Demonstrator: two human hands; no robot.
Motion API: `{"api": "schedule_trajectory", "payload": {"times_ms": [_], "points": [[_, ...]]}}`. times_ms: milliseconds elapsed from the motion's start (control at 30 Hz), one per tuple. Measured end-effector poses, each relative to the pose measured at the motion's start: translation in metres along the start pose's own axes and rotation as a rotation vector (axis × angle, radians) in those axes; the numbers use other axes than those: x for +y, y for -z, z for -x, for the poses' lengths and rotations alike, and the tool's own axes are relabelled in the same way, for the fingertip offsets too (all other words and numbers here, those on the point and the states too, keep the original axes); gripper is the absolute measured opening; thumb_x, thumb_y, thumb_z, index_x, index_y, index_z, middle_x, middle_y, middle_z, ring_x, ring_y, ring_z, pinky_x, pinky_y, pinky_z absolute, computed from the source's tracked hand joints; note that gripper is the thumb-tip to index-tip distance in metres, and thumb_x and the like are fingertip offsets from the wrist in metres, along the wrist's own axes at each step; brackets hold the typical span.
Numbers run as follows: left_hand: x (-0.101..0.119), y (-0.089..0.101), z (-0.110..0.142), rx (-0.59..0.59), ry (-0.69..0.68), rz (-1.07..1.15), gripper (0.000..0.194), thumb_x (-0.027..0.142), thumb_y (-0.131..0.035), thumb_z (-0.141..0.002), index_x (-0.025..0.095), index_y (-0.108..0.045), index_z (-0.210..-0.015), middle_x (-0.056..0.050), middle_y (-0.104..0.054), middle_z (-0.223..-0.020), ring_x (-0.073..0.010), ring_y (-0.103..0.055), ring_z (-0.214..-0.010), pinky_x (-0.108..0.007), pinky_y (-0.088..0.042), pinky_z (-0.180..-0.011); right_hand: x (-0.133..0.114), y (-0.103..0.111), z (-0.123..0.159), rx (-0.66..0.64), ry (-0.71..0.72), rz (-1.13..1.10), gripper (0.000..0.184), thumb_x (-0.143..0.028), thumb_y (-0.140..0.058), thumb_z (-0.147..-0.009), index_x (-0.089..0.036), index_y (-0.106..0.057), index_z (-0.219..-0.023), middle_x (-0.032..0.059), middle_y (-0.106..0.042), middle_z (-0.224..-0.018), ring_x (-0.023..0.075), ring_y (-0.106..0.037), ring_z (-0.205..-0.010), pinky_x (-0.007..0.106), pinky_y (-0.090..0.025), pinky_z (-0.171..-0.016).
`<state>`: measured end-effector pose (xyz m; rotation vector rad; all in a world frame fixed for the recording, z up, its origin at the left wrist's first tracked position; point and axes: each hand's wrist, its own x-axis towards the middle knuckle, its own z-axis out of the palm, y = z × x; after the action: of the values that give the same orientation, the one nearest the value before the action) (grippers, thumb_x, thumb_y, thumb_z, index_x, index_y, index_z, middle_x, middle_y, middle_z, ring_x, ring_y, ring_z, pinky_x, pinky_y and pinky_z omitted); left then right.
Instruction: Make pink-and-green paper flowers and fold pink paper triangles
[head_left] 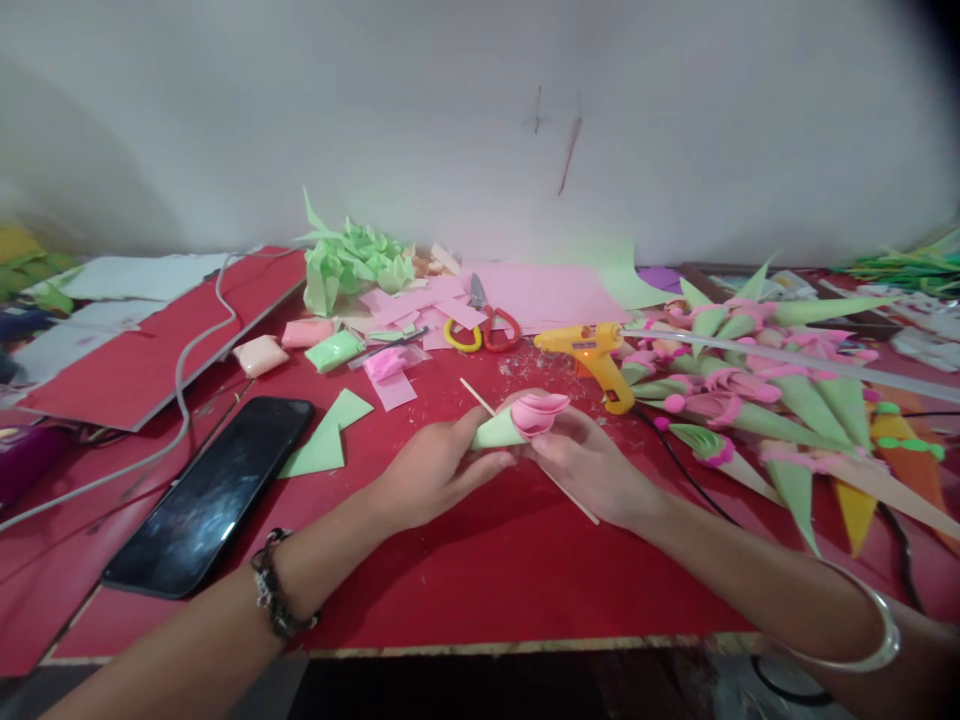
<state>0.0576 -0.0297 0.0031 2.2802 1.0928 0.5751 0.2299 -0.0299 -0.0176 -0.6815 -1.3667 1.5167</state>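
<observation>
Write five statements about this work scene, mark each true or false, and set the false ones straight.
1. Both the left hand and the right hand are on the pink and green paper flower. True.
2. The glue gun is blue. False: it is yellow.
3. The phone lies to the left of both hands. True.
4. Both handles of the scissors are green. False: one is yellow, the other red.
5. The dark bracelet is on the right arm. False: it is on the left; the right arm wears a silvery bangle.
</observation>
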Motion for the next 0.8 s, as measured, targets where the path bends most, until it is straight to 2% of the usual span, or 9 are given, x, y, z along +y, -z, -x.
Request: {"api": "schedule_trajectory", "payload": {"times_ms": [200,433,600,700,800], "points": [[-0.0008,0.0000,0.0000,-0.002,-0.011,-0.088,0.029,0.041,-0.037,-0.084,0.017,-0.047,-0.095,0.000,-0.057,-0.067,-0.0119,-0.051,-0.054,-0.021,-0.032,-0.051,-0.0029,-0.0002,-0.0014,0.010,-0.001,-0.013,0.014,-0.020,-0.049,-0.075,-0.023,-0.058,-0.085,-0.0003,-0.054,-0.086,0.0119,-0.049,-0.078,0.029,-0.042,-0.073],[-0.0036,-0.0020,-0.0002,0.036,-0.014,-0.215,0.029,0.044,-0.035,-0.084,0.017,-0.046,-0.089,0.002,-0.052,-0.058,-0.0114,-0.046,-0.047,-0.020,-0.027,-0.045,-0.0085,-0.0037,-0.0017,-0.060,0.002,0.037,0.022,-0.010,-0.048,-0.071,-0.022,-0.056,-0.088,-0.0013,-0.050,-0.082,0.0097,-0.046,-0.071,0.024,-0.040,-0.067],[-0.0044,-0.0018,-0.0009,0.033,-0.011,-0.277,0.027,0.043,-0.036,-0.083,0.017,-0.045,-0.087,0.001,-0.052,-0.059,-0.0121,-0.046,-0.048,-0.021,-0.025,-0.045,-0.0096,-0.0039,-0.0009,-0.074,-0.031,0.082,0.026,-0.008,-0.047,-0.070,-0.023,-0.055,-0.090,-0.0028,-0.048,-0.075,0.0087,-0.045,-0.066,0.022,-0.040,-0.064],[-0.0034,-0.0012,-0.0016,0.026,0.008,-0.190,0.027,0.043,-0.038,-0.083,0.017,-0.045,-0.086,0.001,-0.053,-0.062,-0.0114,-0.047,-0.051,-0.021,-0.027,-0.047,-0.0091,-0.0038,-0.0013,-0.073,-0.036,0.065,0.022,-0.010,-0.049,-0.070,-0.022,-0.055,-0.087,-0.0029,-0.049,-0.075,0.0082,-0.046,-0.065,0.023,-0.041,-0.065],[-0.0022,-0.0014,-0.0021,0.037,0.030,-0.017,0.028,0.043,-0.038,-0.083,0.017,-0.046,-0.086,0.002,-0.053,-0.063,-0.0100,-0.046,-0.053,-0.020,-0.030,-0.049,-0.0088,-0.0042,-0.0018,-0.032,-0.058,0.034,0.018,-0.019,-0.054,-0.071,-0.022,-0.054,-0.089,-0.0002,-0.053,-0.085,0.0104,-0.050,-0.073,0.026,-0.044,-0.070]]}}
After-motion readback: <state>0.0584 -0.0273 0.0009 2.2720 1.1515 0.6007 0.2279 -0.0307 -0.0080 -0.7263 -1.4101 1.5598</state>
